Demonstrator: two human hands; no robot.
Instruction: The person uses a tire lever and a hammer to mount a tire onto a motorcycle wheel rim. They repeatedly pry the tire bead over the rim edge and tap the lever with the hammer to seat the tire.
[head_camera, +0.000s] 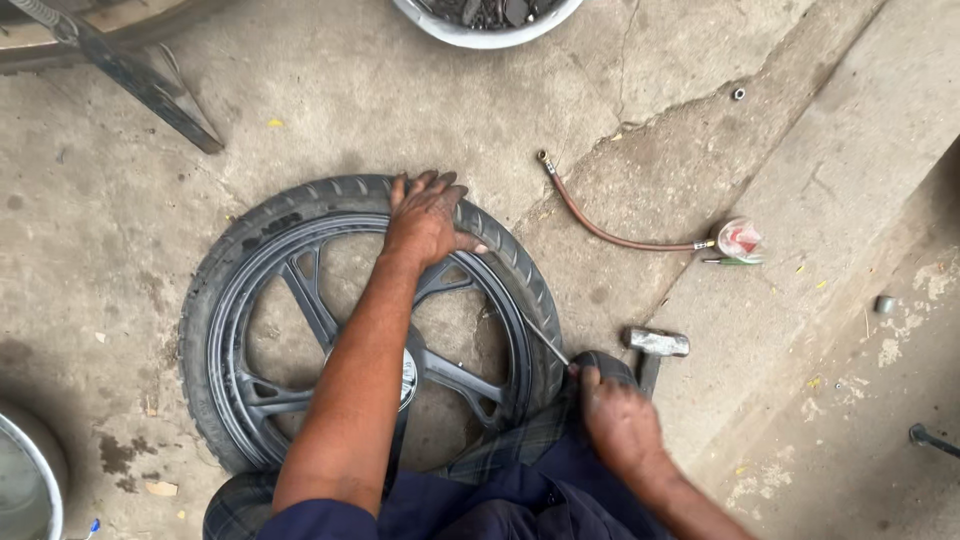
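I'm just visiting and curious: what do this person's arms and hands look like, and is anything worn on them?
Both arms are bare from the upper arm down, with no gloves, watch or rings visible. The left hand and right hand look grimy, smudged with dark dirt. A dark navy short sleeve shows at the left shoulder. Below the arms are navy trousers and checked cloth.

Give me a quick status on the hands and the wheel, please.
Left hand pressing the tyre. Right hand gripping a thin metal tool at the rim. Hammer beside.
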